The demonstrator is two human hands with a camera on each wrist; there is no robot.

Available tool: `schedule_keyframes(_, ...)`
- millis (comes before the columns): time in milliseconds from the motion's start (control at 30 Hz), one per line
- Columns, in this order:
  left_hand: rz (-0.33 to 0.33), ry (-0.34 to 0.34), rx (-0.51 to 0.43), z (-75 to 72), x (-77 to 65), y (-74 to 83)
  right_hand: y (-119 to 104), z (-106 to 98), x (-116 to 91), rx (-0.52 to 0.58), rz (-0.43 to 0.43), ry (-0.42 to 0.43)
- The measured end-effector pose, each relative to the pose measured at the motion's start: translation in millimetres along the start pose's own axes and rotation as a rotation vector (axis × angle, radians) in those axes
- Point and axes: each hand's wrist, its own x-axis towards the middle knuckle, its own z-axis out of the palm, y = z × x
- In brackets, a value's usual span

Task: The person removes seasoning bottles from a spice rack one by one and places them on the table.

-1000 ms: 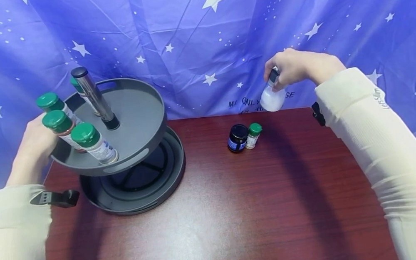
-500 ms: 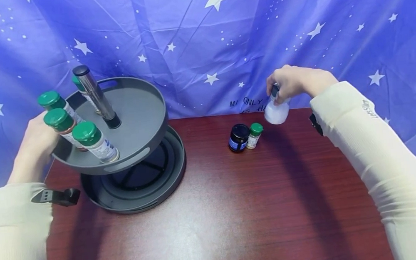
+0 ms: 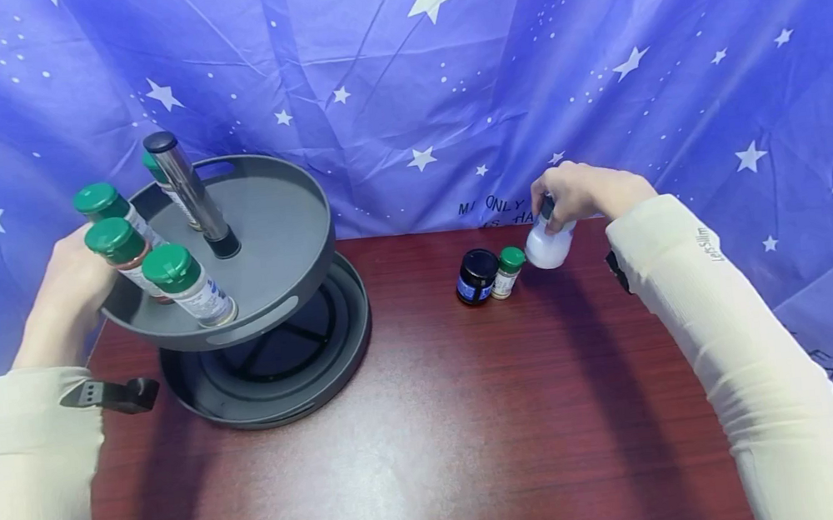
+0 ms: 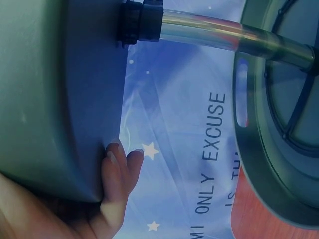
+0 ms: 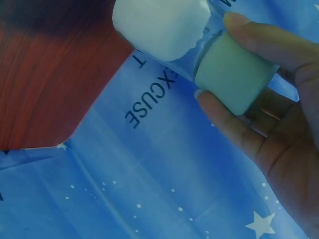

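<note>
On the left of the head view, my left hand [image 3: 75, 276] grips the rim of the upper tray [image 3: 273, 223] of a grey two-tier rack. Its fingers curl under the tray's edge in the left wrist view. Several green-capped spice jars [image 3: 201, 293] stand on that tray, beside the metal post [image 3: 192, 194]. My right hand [image 3: 581, 188] pinches the cap [image 5: 234, 74] of a clear bottle [image 3: 547, 249] with white contents, held slightly tilted at the table's back edge. Just left of the bottle are a small green-capped spice jar [image 3: 508, 272] and a dark, black-lidded jar [image 3: 477, 277].
The rack's lower tray [image 3: 351, 367] rests on the reddish-brown wooden table [image 3: 477, 421]. A blue curtain [image 3: 374, 130] with white stars hangs right behind the table's back edge. Black wrist straps [image 3: 117, 396] sit on both sleeves.
My right hand has come down with the clear bottle, from in front of the curtain to beside the small green-capped jar. The left hand keeps its place on the upper tray.
</note>
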Motion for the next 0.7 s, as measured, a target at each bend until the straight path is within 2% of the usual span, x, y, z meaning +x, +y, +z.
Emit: schedule_keyframes(700, 0.016, -0.004, 0.019, -1.6, -0.4, -1.7, 5.9, 23.9, 3.2, 0.063, 0.045, -0.019)
